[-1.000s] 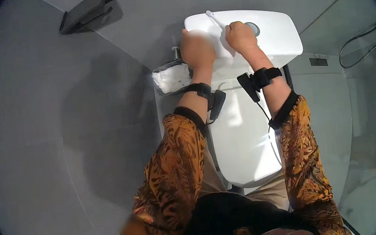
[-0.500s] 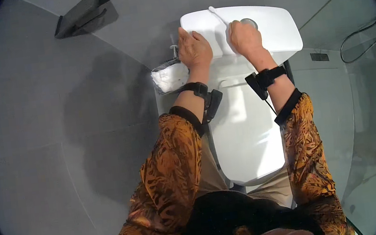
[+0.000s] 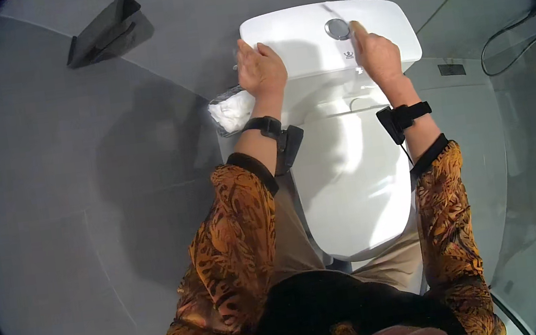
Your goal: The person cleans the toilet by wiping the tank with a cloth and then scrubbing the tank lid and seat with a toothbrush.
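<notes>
A white toilet tank [image 3: 294,27] with a round silver flush button [image 3: 337,29] on its lid lies ahead of me. My left hand [image 3: 261,69] is at the tank's left end, thumb apart from the fingers, holding nothing that I can see. My right hand [image 3: 377,57] is over the lid, just right of the button, with its fingers closed round a slim white stick [image 3: 337,14]. The stick is blurred against the white lid and seems to point toward the far edge. Its working end is too unclear to name.
The white toilet lid [image 3: 344,191] is down between my arms. Left of the tank sits a clear bag with white tissue [image 3: 232,113]. A dark holder [image 3: 106,37] is at the upper left, a looped hose [image 3: 502,55] and a vent [image 3: 451,70] at the right.
My right hand has moved right across the tank lid with the white stick, from left of the flush button to its right side, uncovering the button. My left hand stays at the tank's left end.
</notes>
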Motion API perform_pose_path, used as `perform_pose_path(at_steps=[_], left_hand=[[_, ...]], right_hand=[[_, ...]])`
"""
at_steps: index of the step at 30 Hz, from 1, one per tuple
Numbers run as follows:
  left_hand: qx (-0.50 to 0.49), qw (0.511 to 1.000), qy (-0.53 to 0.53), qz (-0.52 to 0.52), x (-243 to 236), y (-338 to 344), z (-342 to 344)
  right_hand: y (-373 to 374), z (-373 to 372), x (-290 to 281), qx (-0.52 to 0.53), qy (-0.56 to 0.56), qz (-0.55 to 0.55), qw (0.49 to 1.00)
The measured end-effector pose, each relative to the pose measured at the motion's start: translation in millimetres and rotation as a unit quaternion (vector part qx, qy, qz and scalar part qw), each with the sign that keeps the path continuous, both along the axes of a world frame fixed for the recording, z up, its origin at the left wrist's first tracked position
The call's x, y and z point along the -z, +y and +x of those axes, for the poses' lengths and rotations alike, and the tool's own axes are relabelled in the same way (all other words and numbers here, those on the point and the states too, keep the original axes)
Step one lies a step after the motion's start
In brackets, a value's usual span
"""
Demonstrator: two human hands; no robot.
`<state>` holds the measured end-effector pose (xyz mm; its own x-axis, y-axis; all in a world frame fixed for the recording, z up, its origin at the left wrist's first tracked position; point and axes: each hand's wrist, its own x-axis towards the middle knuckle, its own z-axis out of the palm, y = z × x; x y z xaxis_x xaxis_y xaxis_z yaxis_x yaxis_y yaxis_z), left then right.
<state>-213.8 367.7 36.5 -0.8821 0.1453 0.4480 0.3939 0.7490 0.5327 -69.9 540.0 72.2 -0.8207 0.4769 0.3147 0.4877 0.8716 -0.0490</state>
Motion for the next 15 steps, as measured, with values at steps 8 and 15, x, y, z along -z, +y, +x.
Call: perform_pose_path(at_steps=[8, 15], left_hand=[[0.006, 1.0, -0.029, 0.008, 11.1, 5.8, -13.1], [0.006, 0.999, -0.048, 0.001, 11.6, 2.1, -17.9]], right_hand=[[17.4, 24.2, 2.7, 0.074, -0.04, -0.003, 0.996], [-23.0, 8.0, 4.9, -0.083, -0.036, 0.024, 0.996]])
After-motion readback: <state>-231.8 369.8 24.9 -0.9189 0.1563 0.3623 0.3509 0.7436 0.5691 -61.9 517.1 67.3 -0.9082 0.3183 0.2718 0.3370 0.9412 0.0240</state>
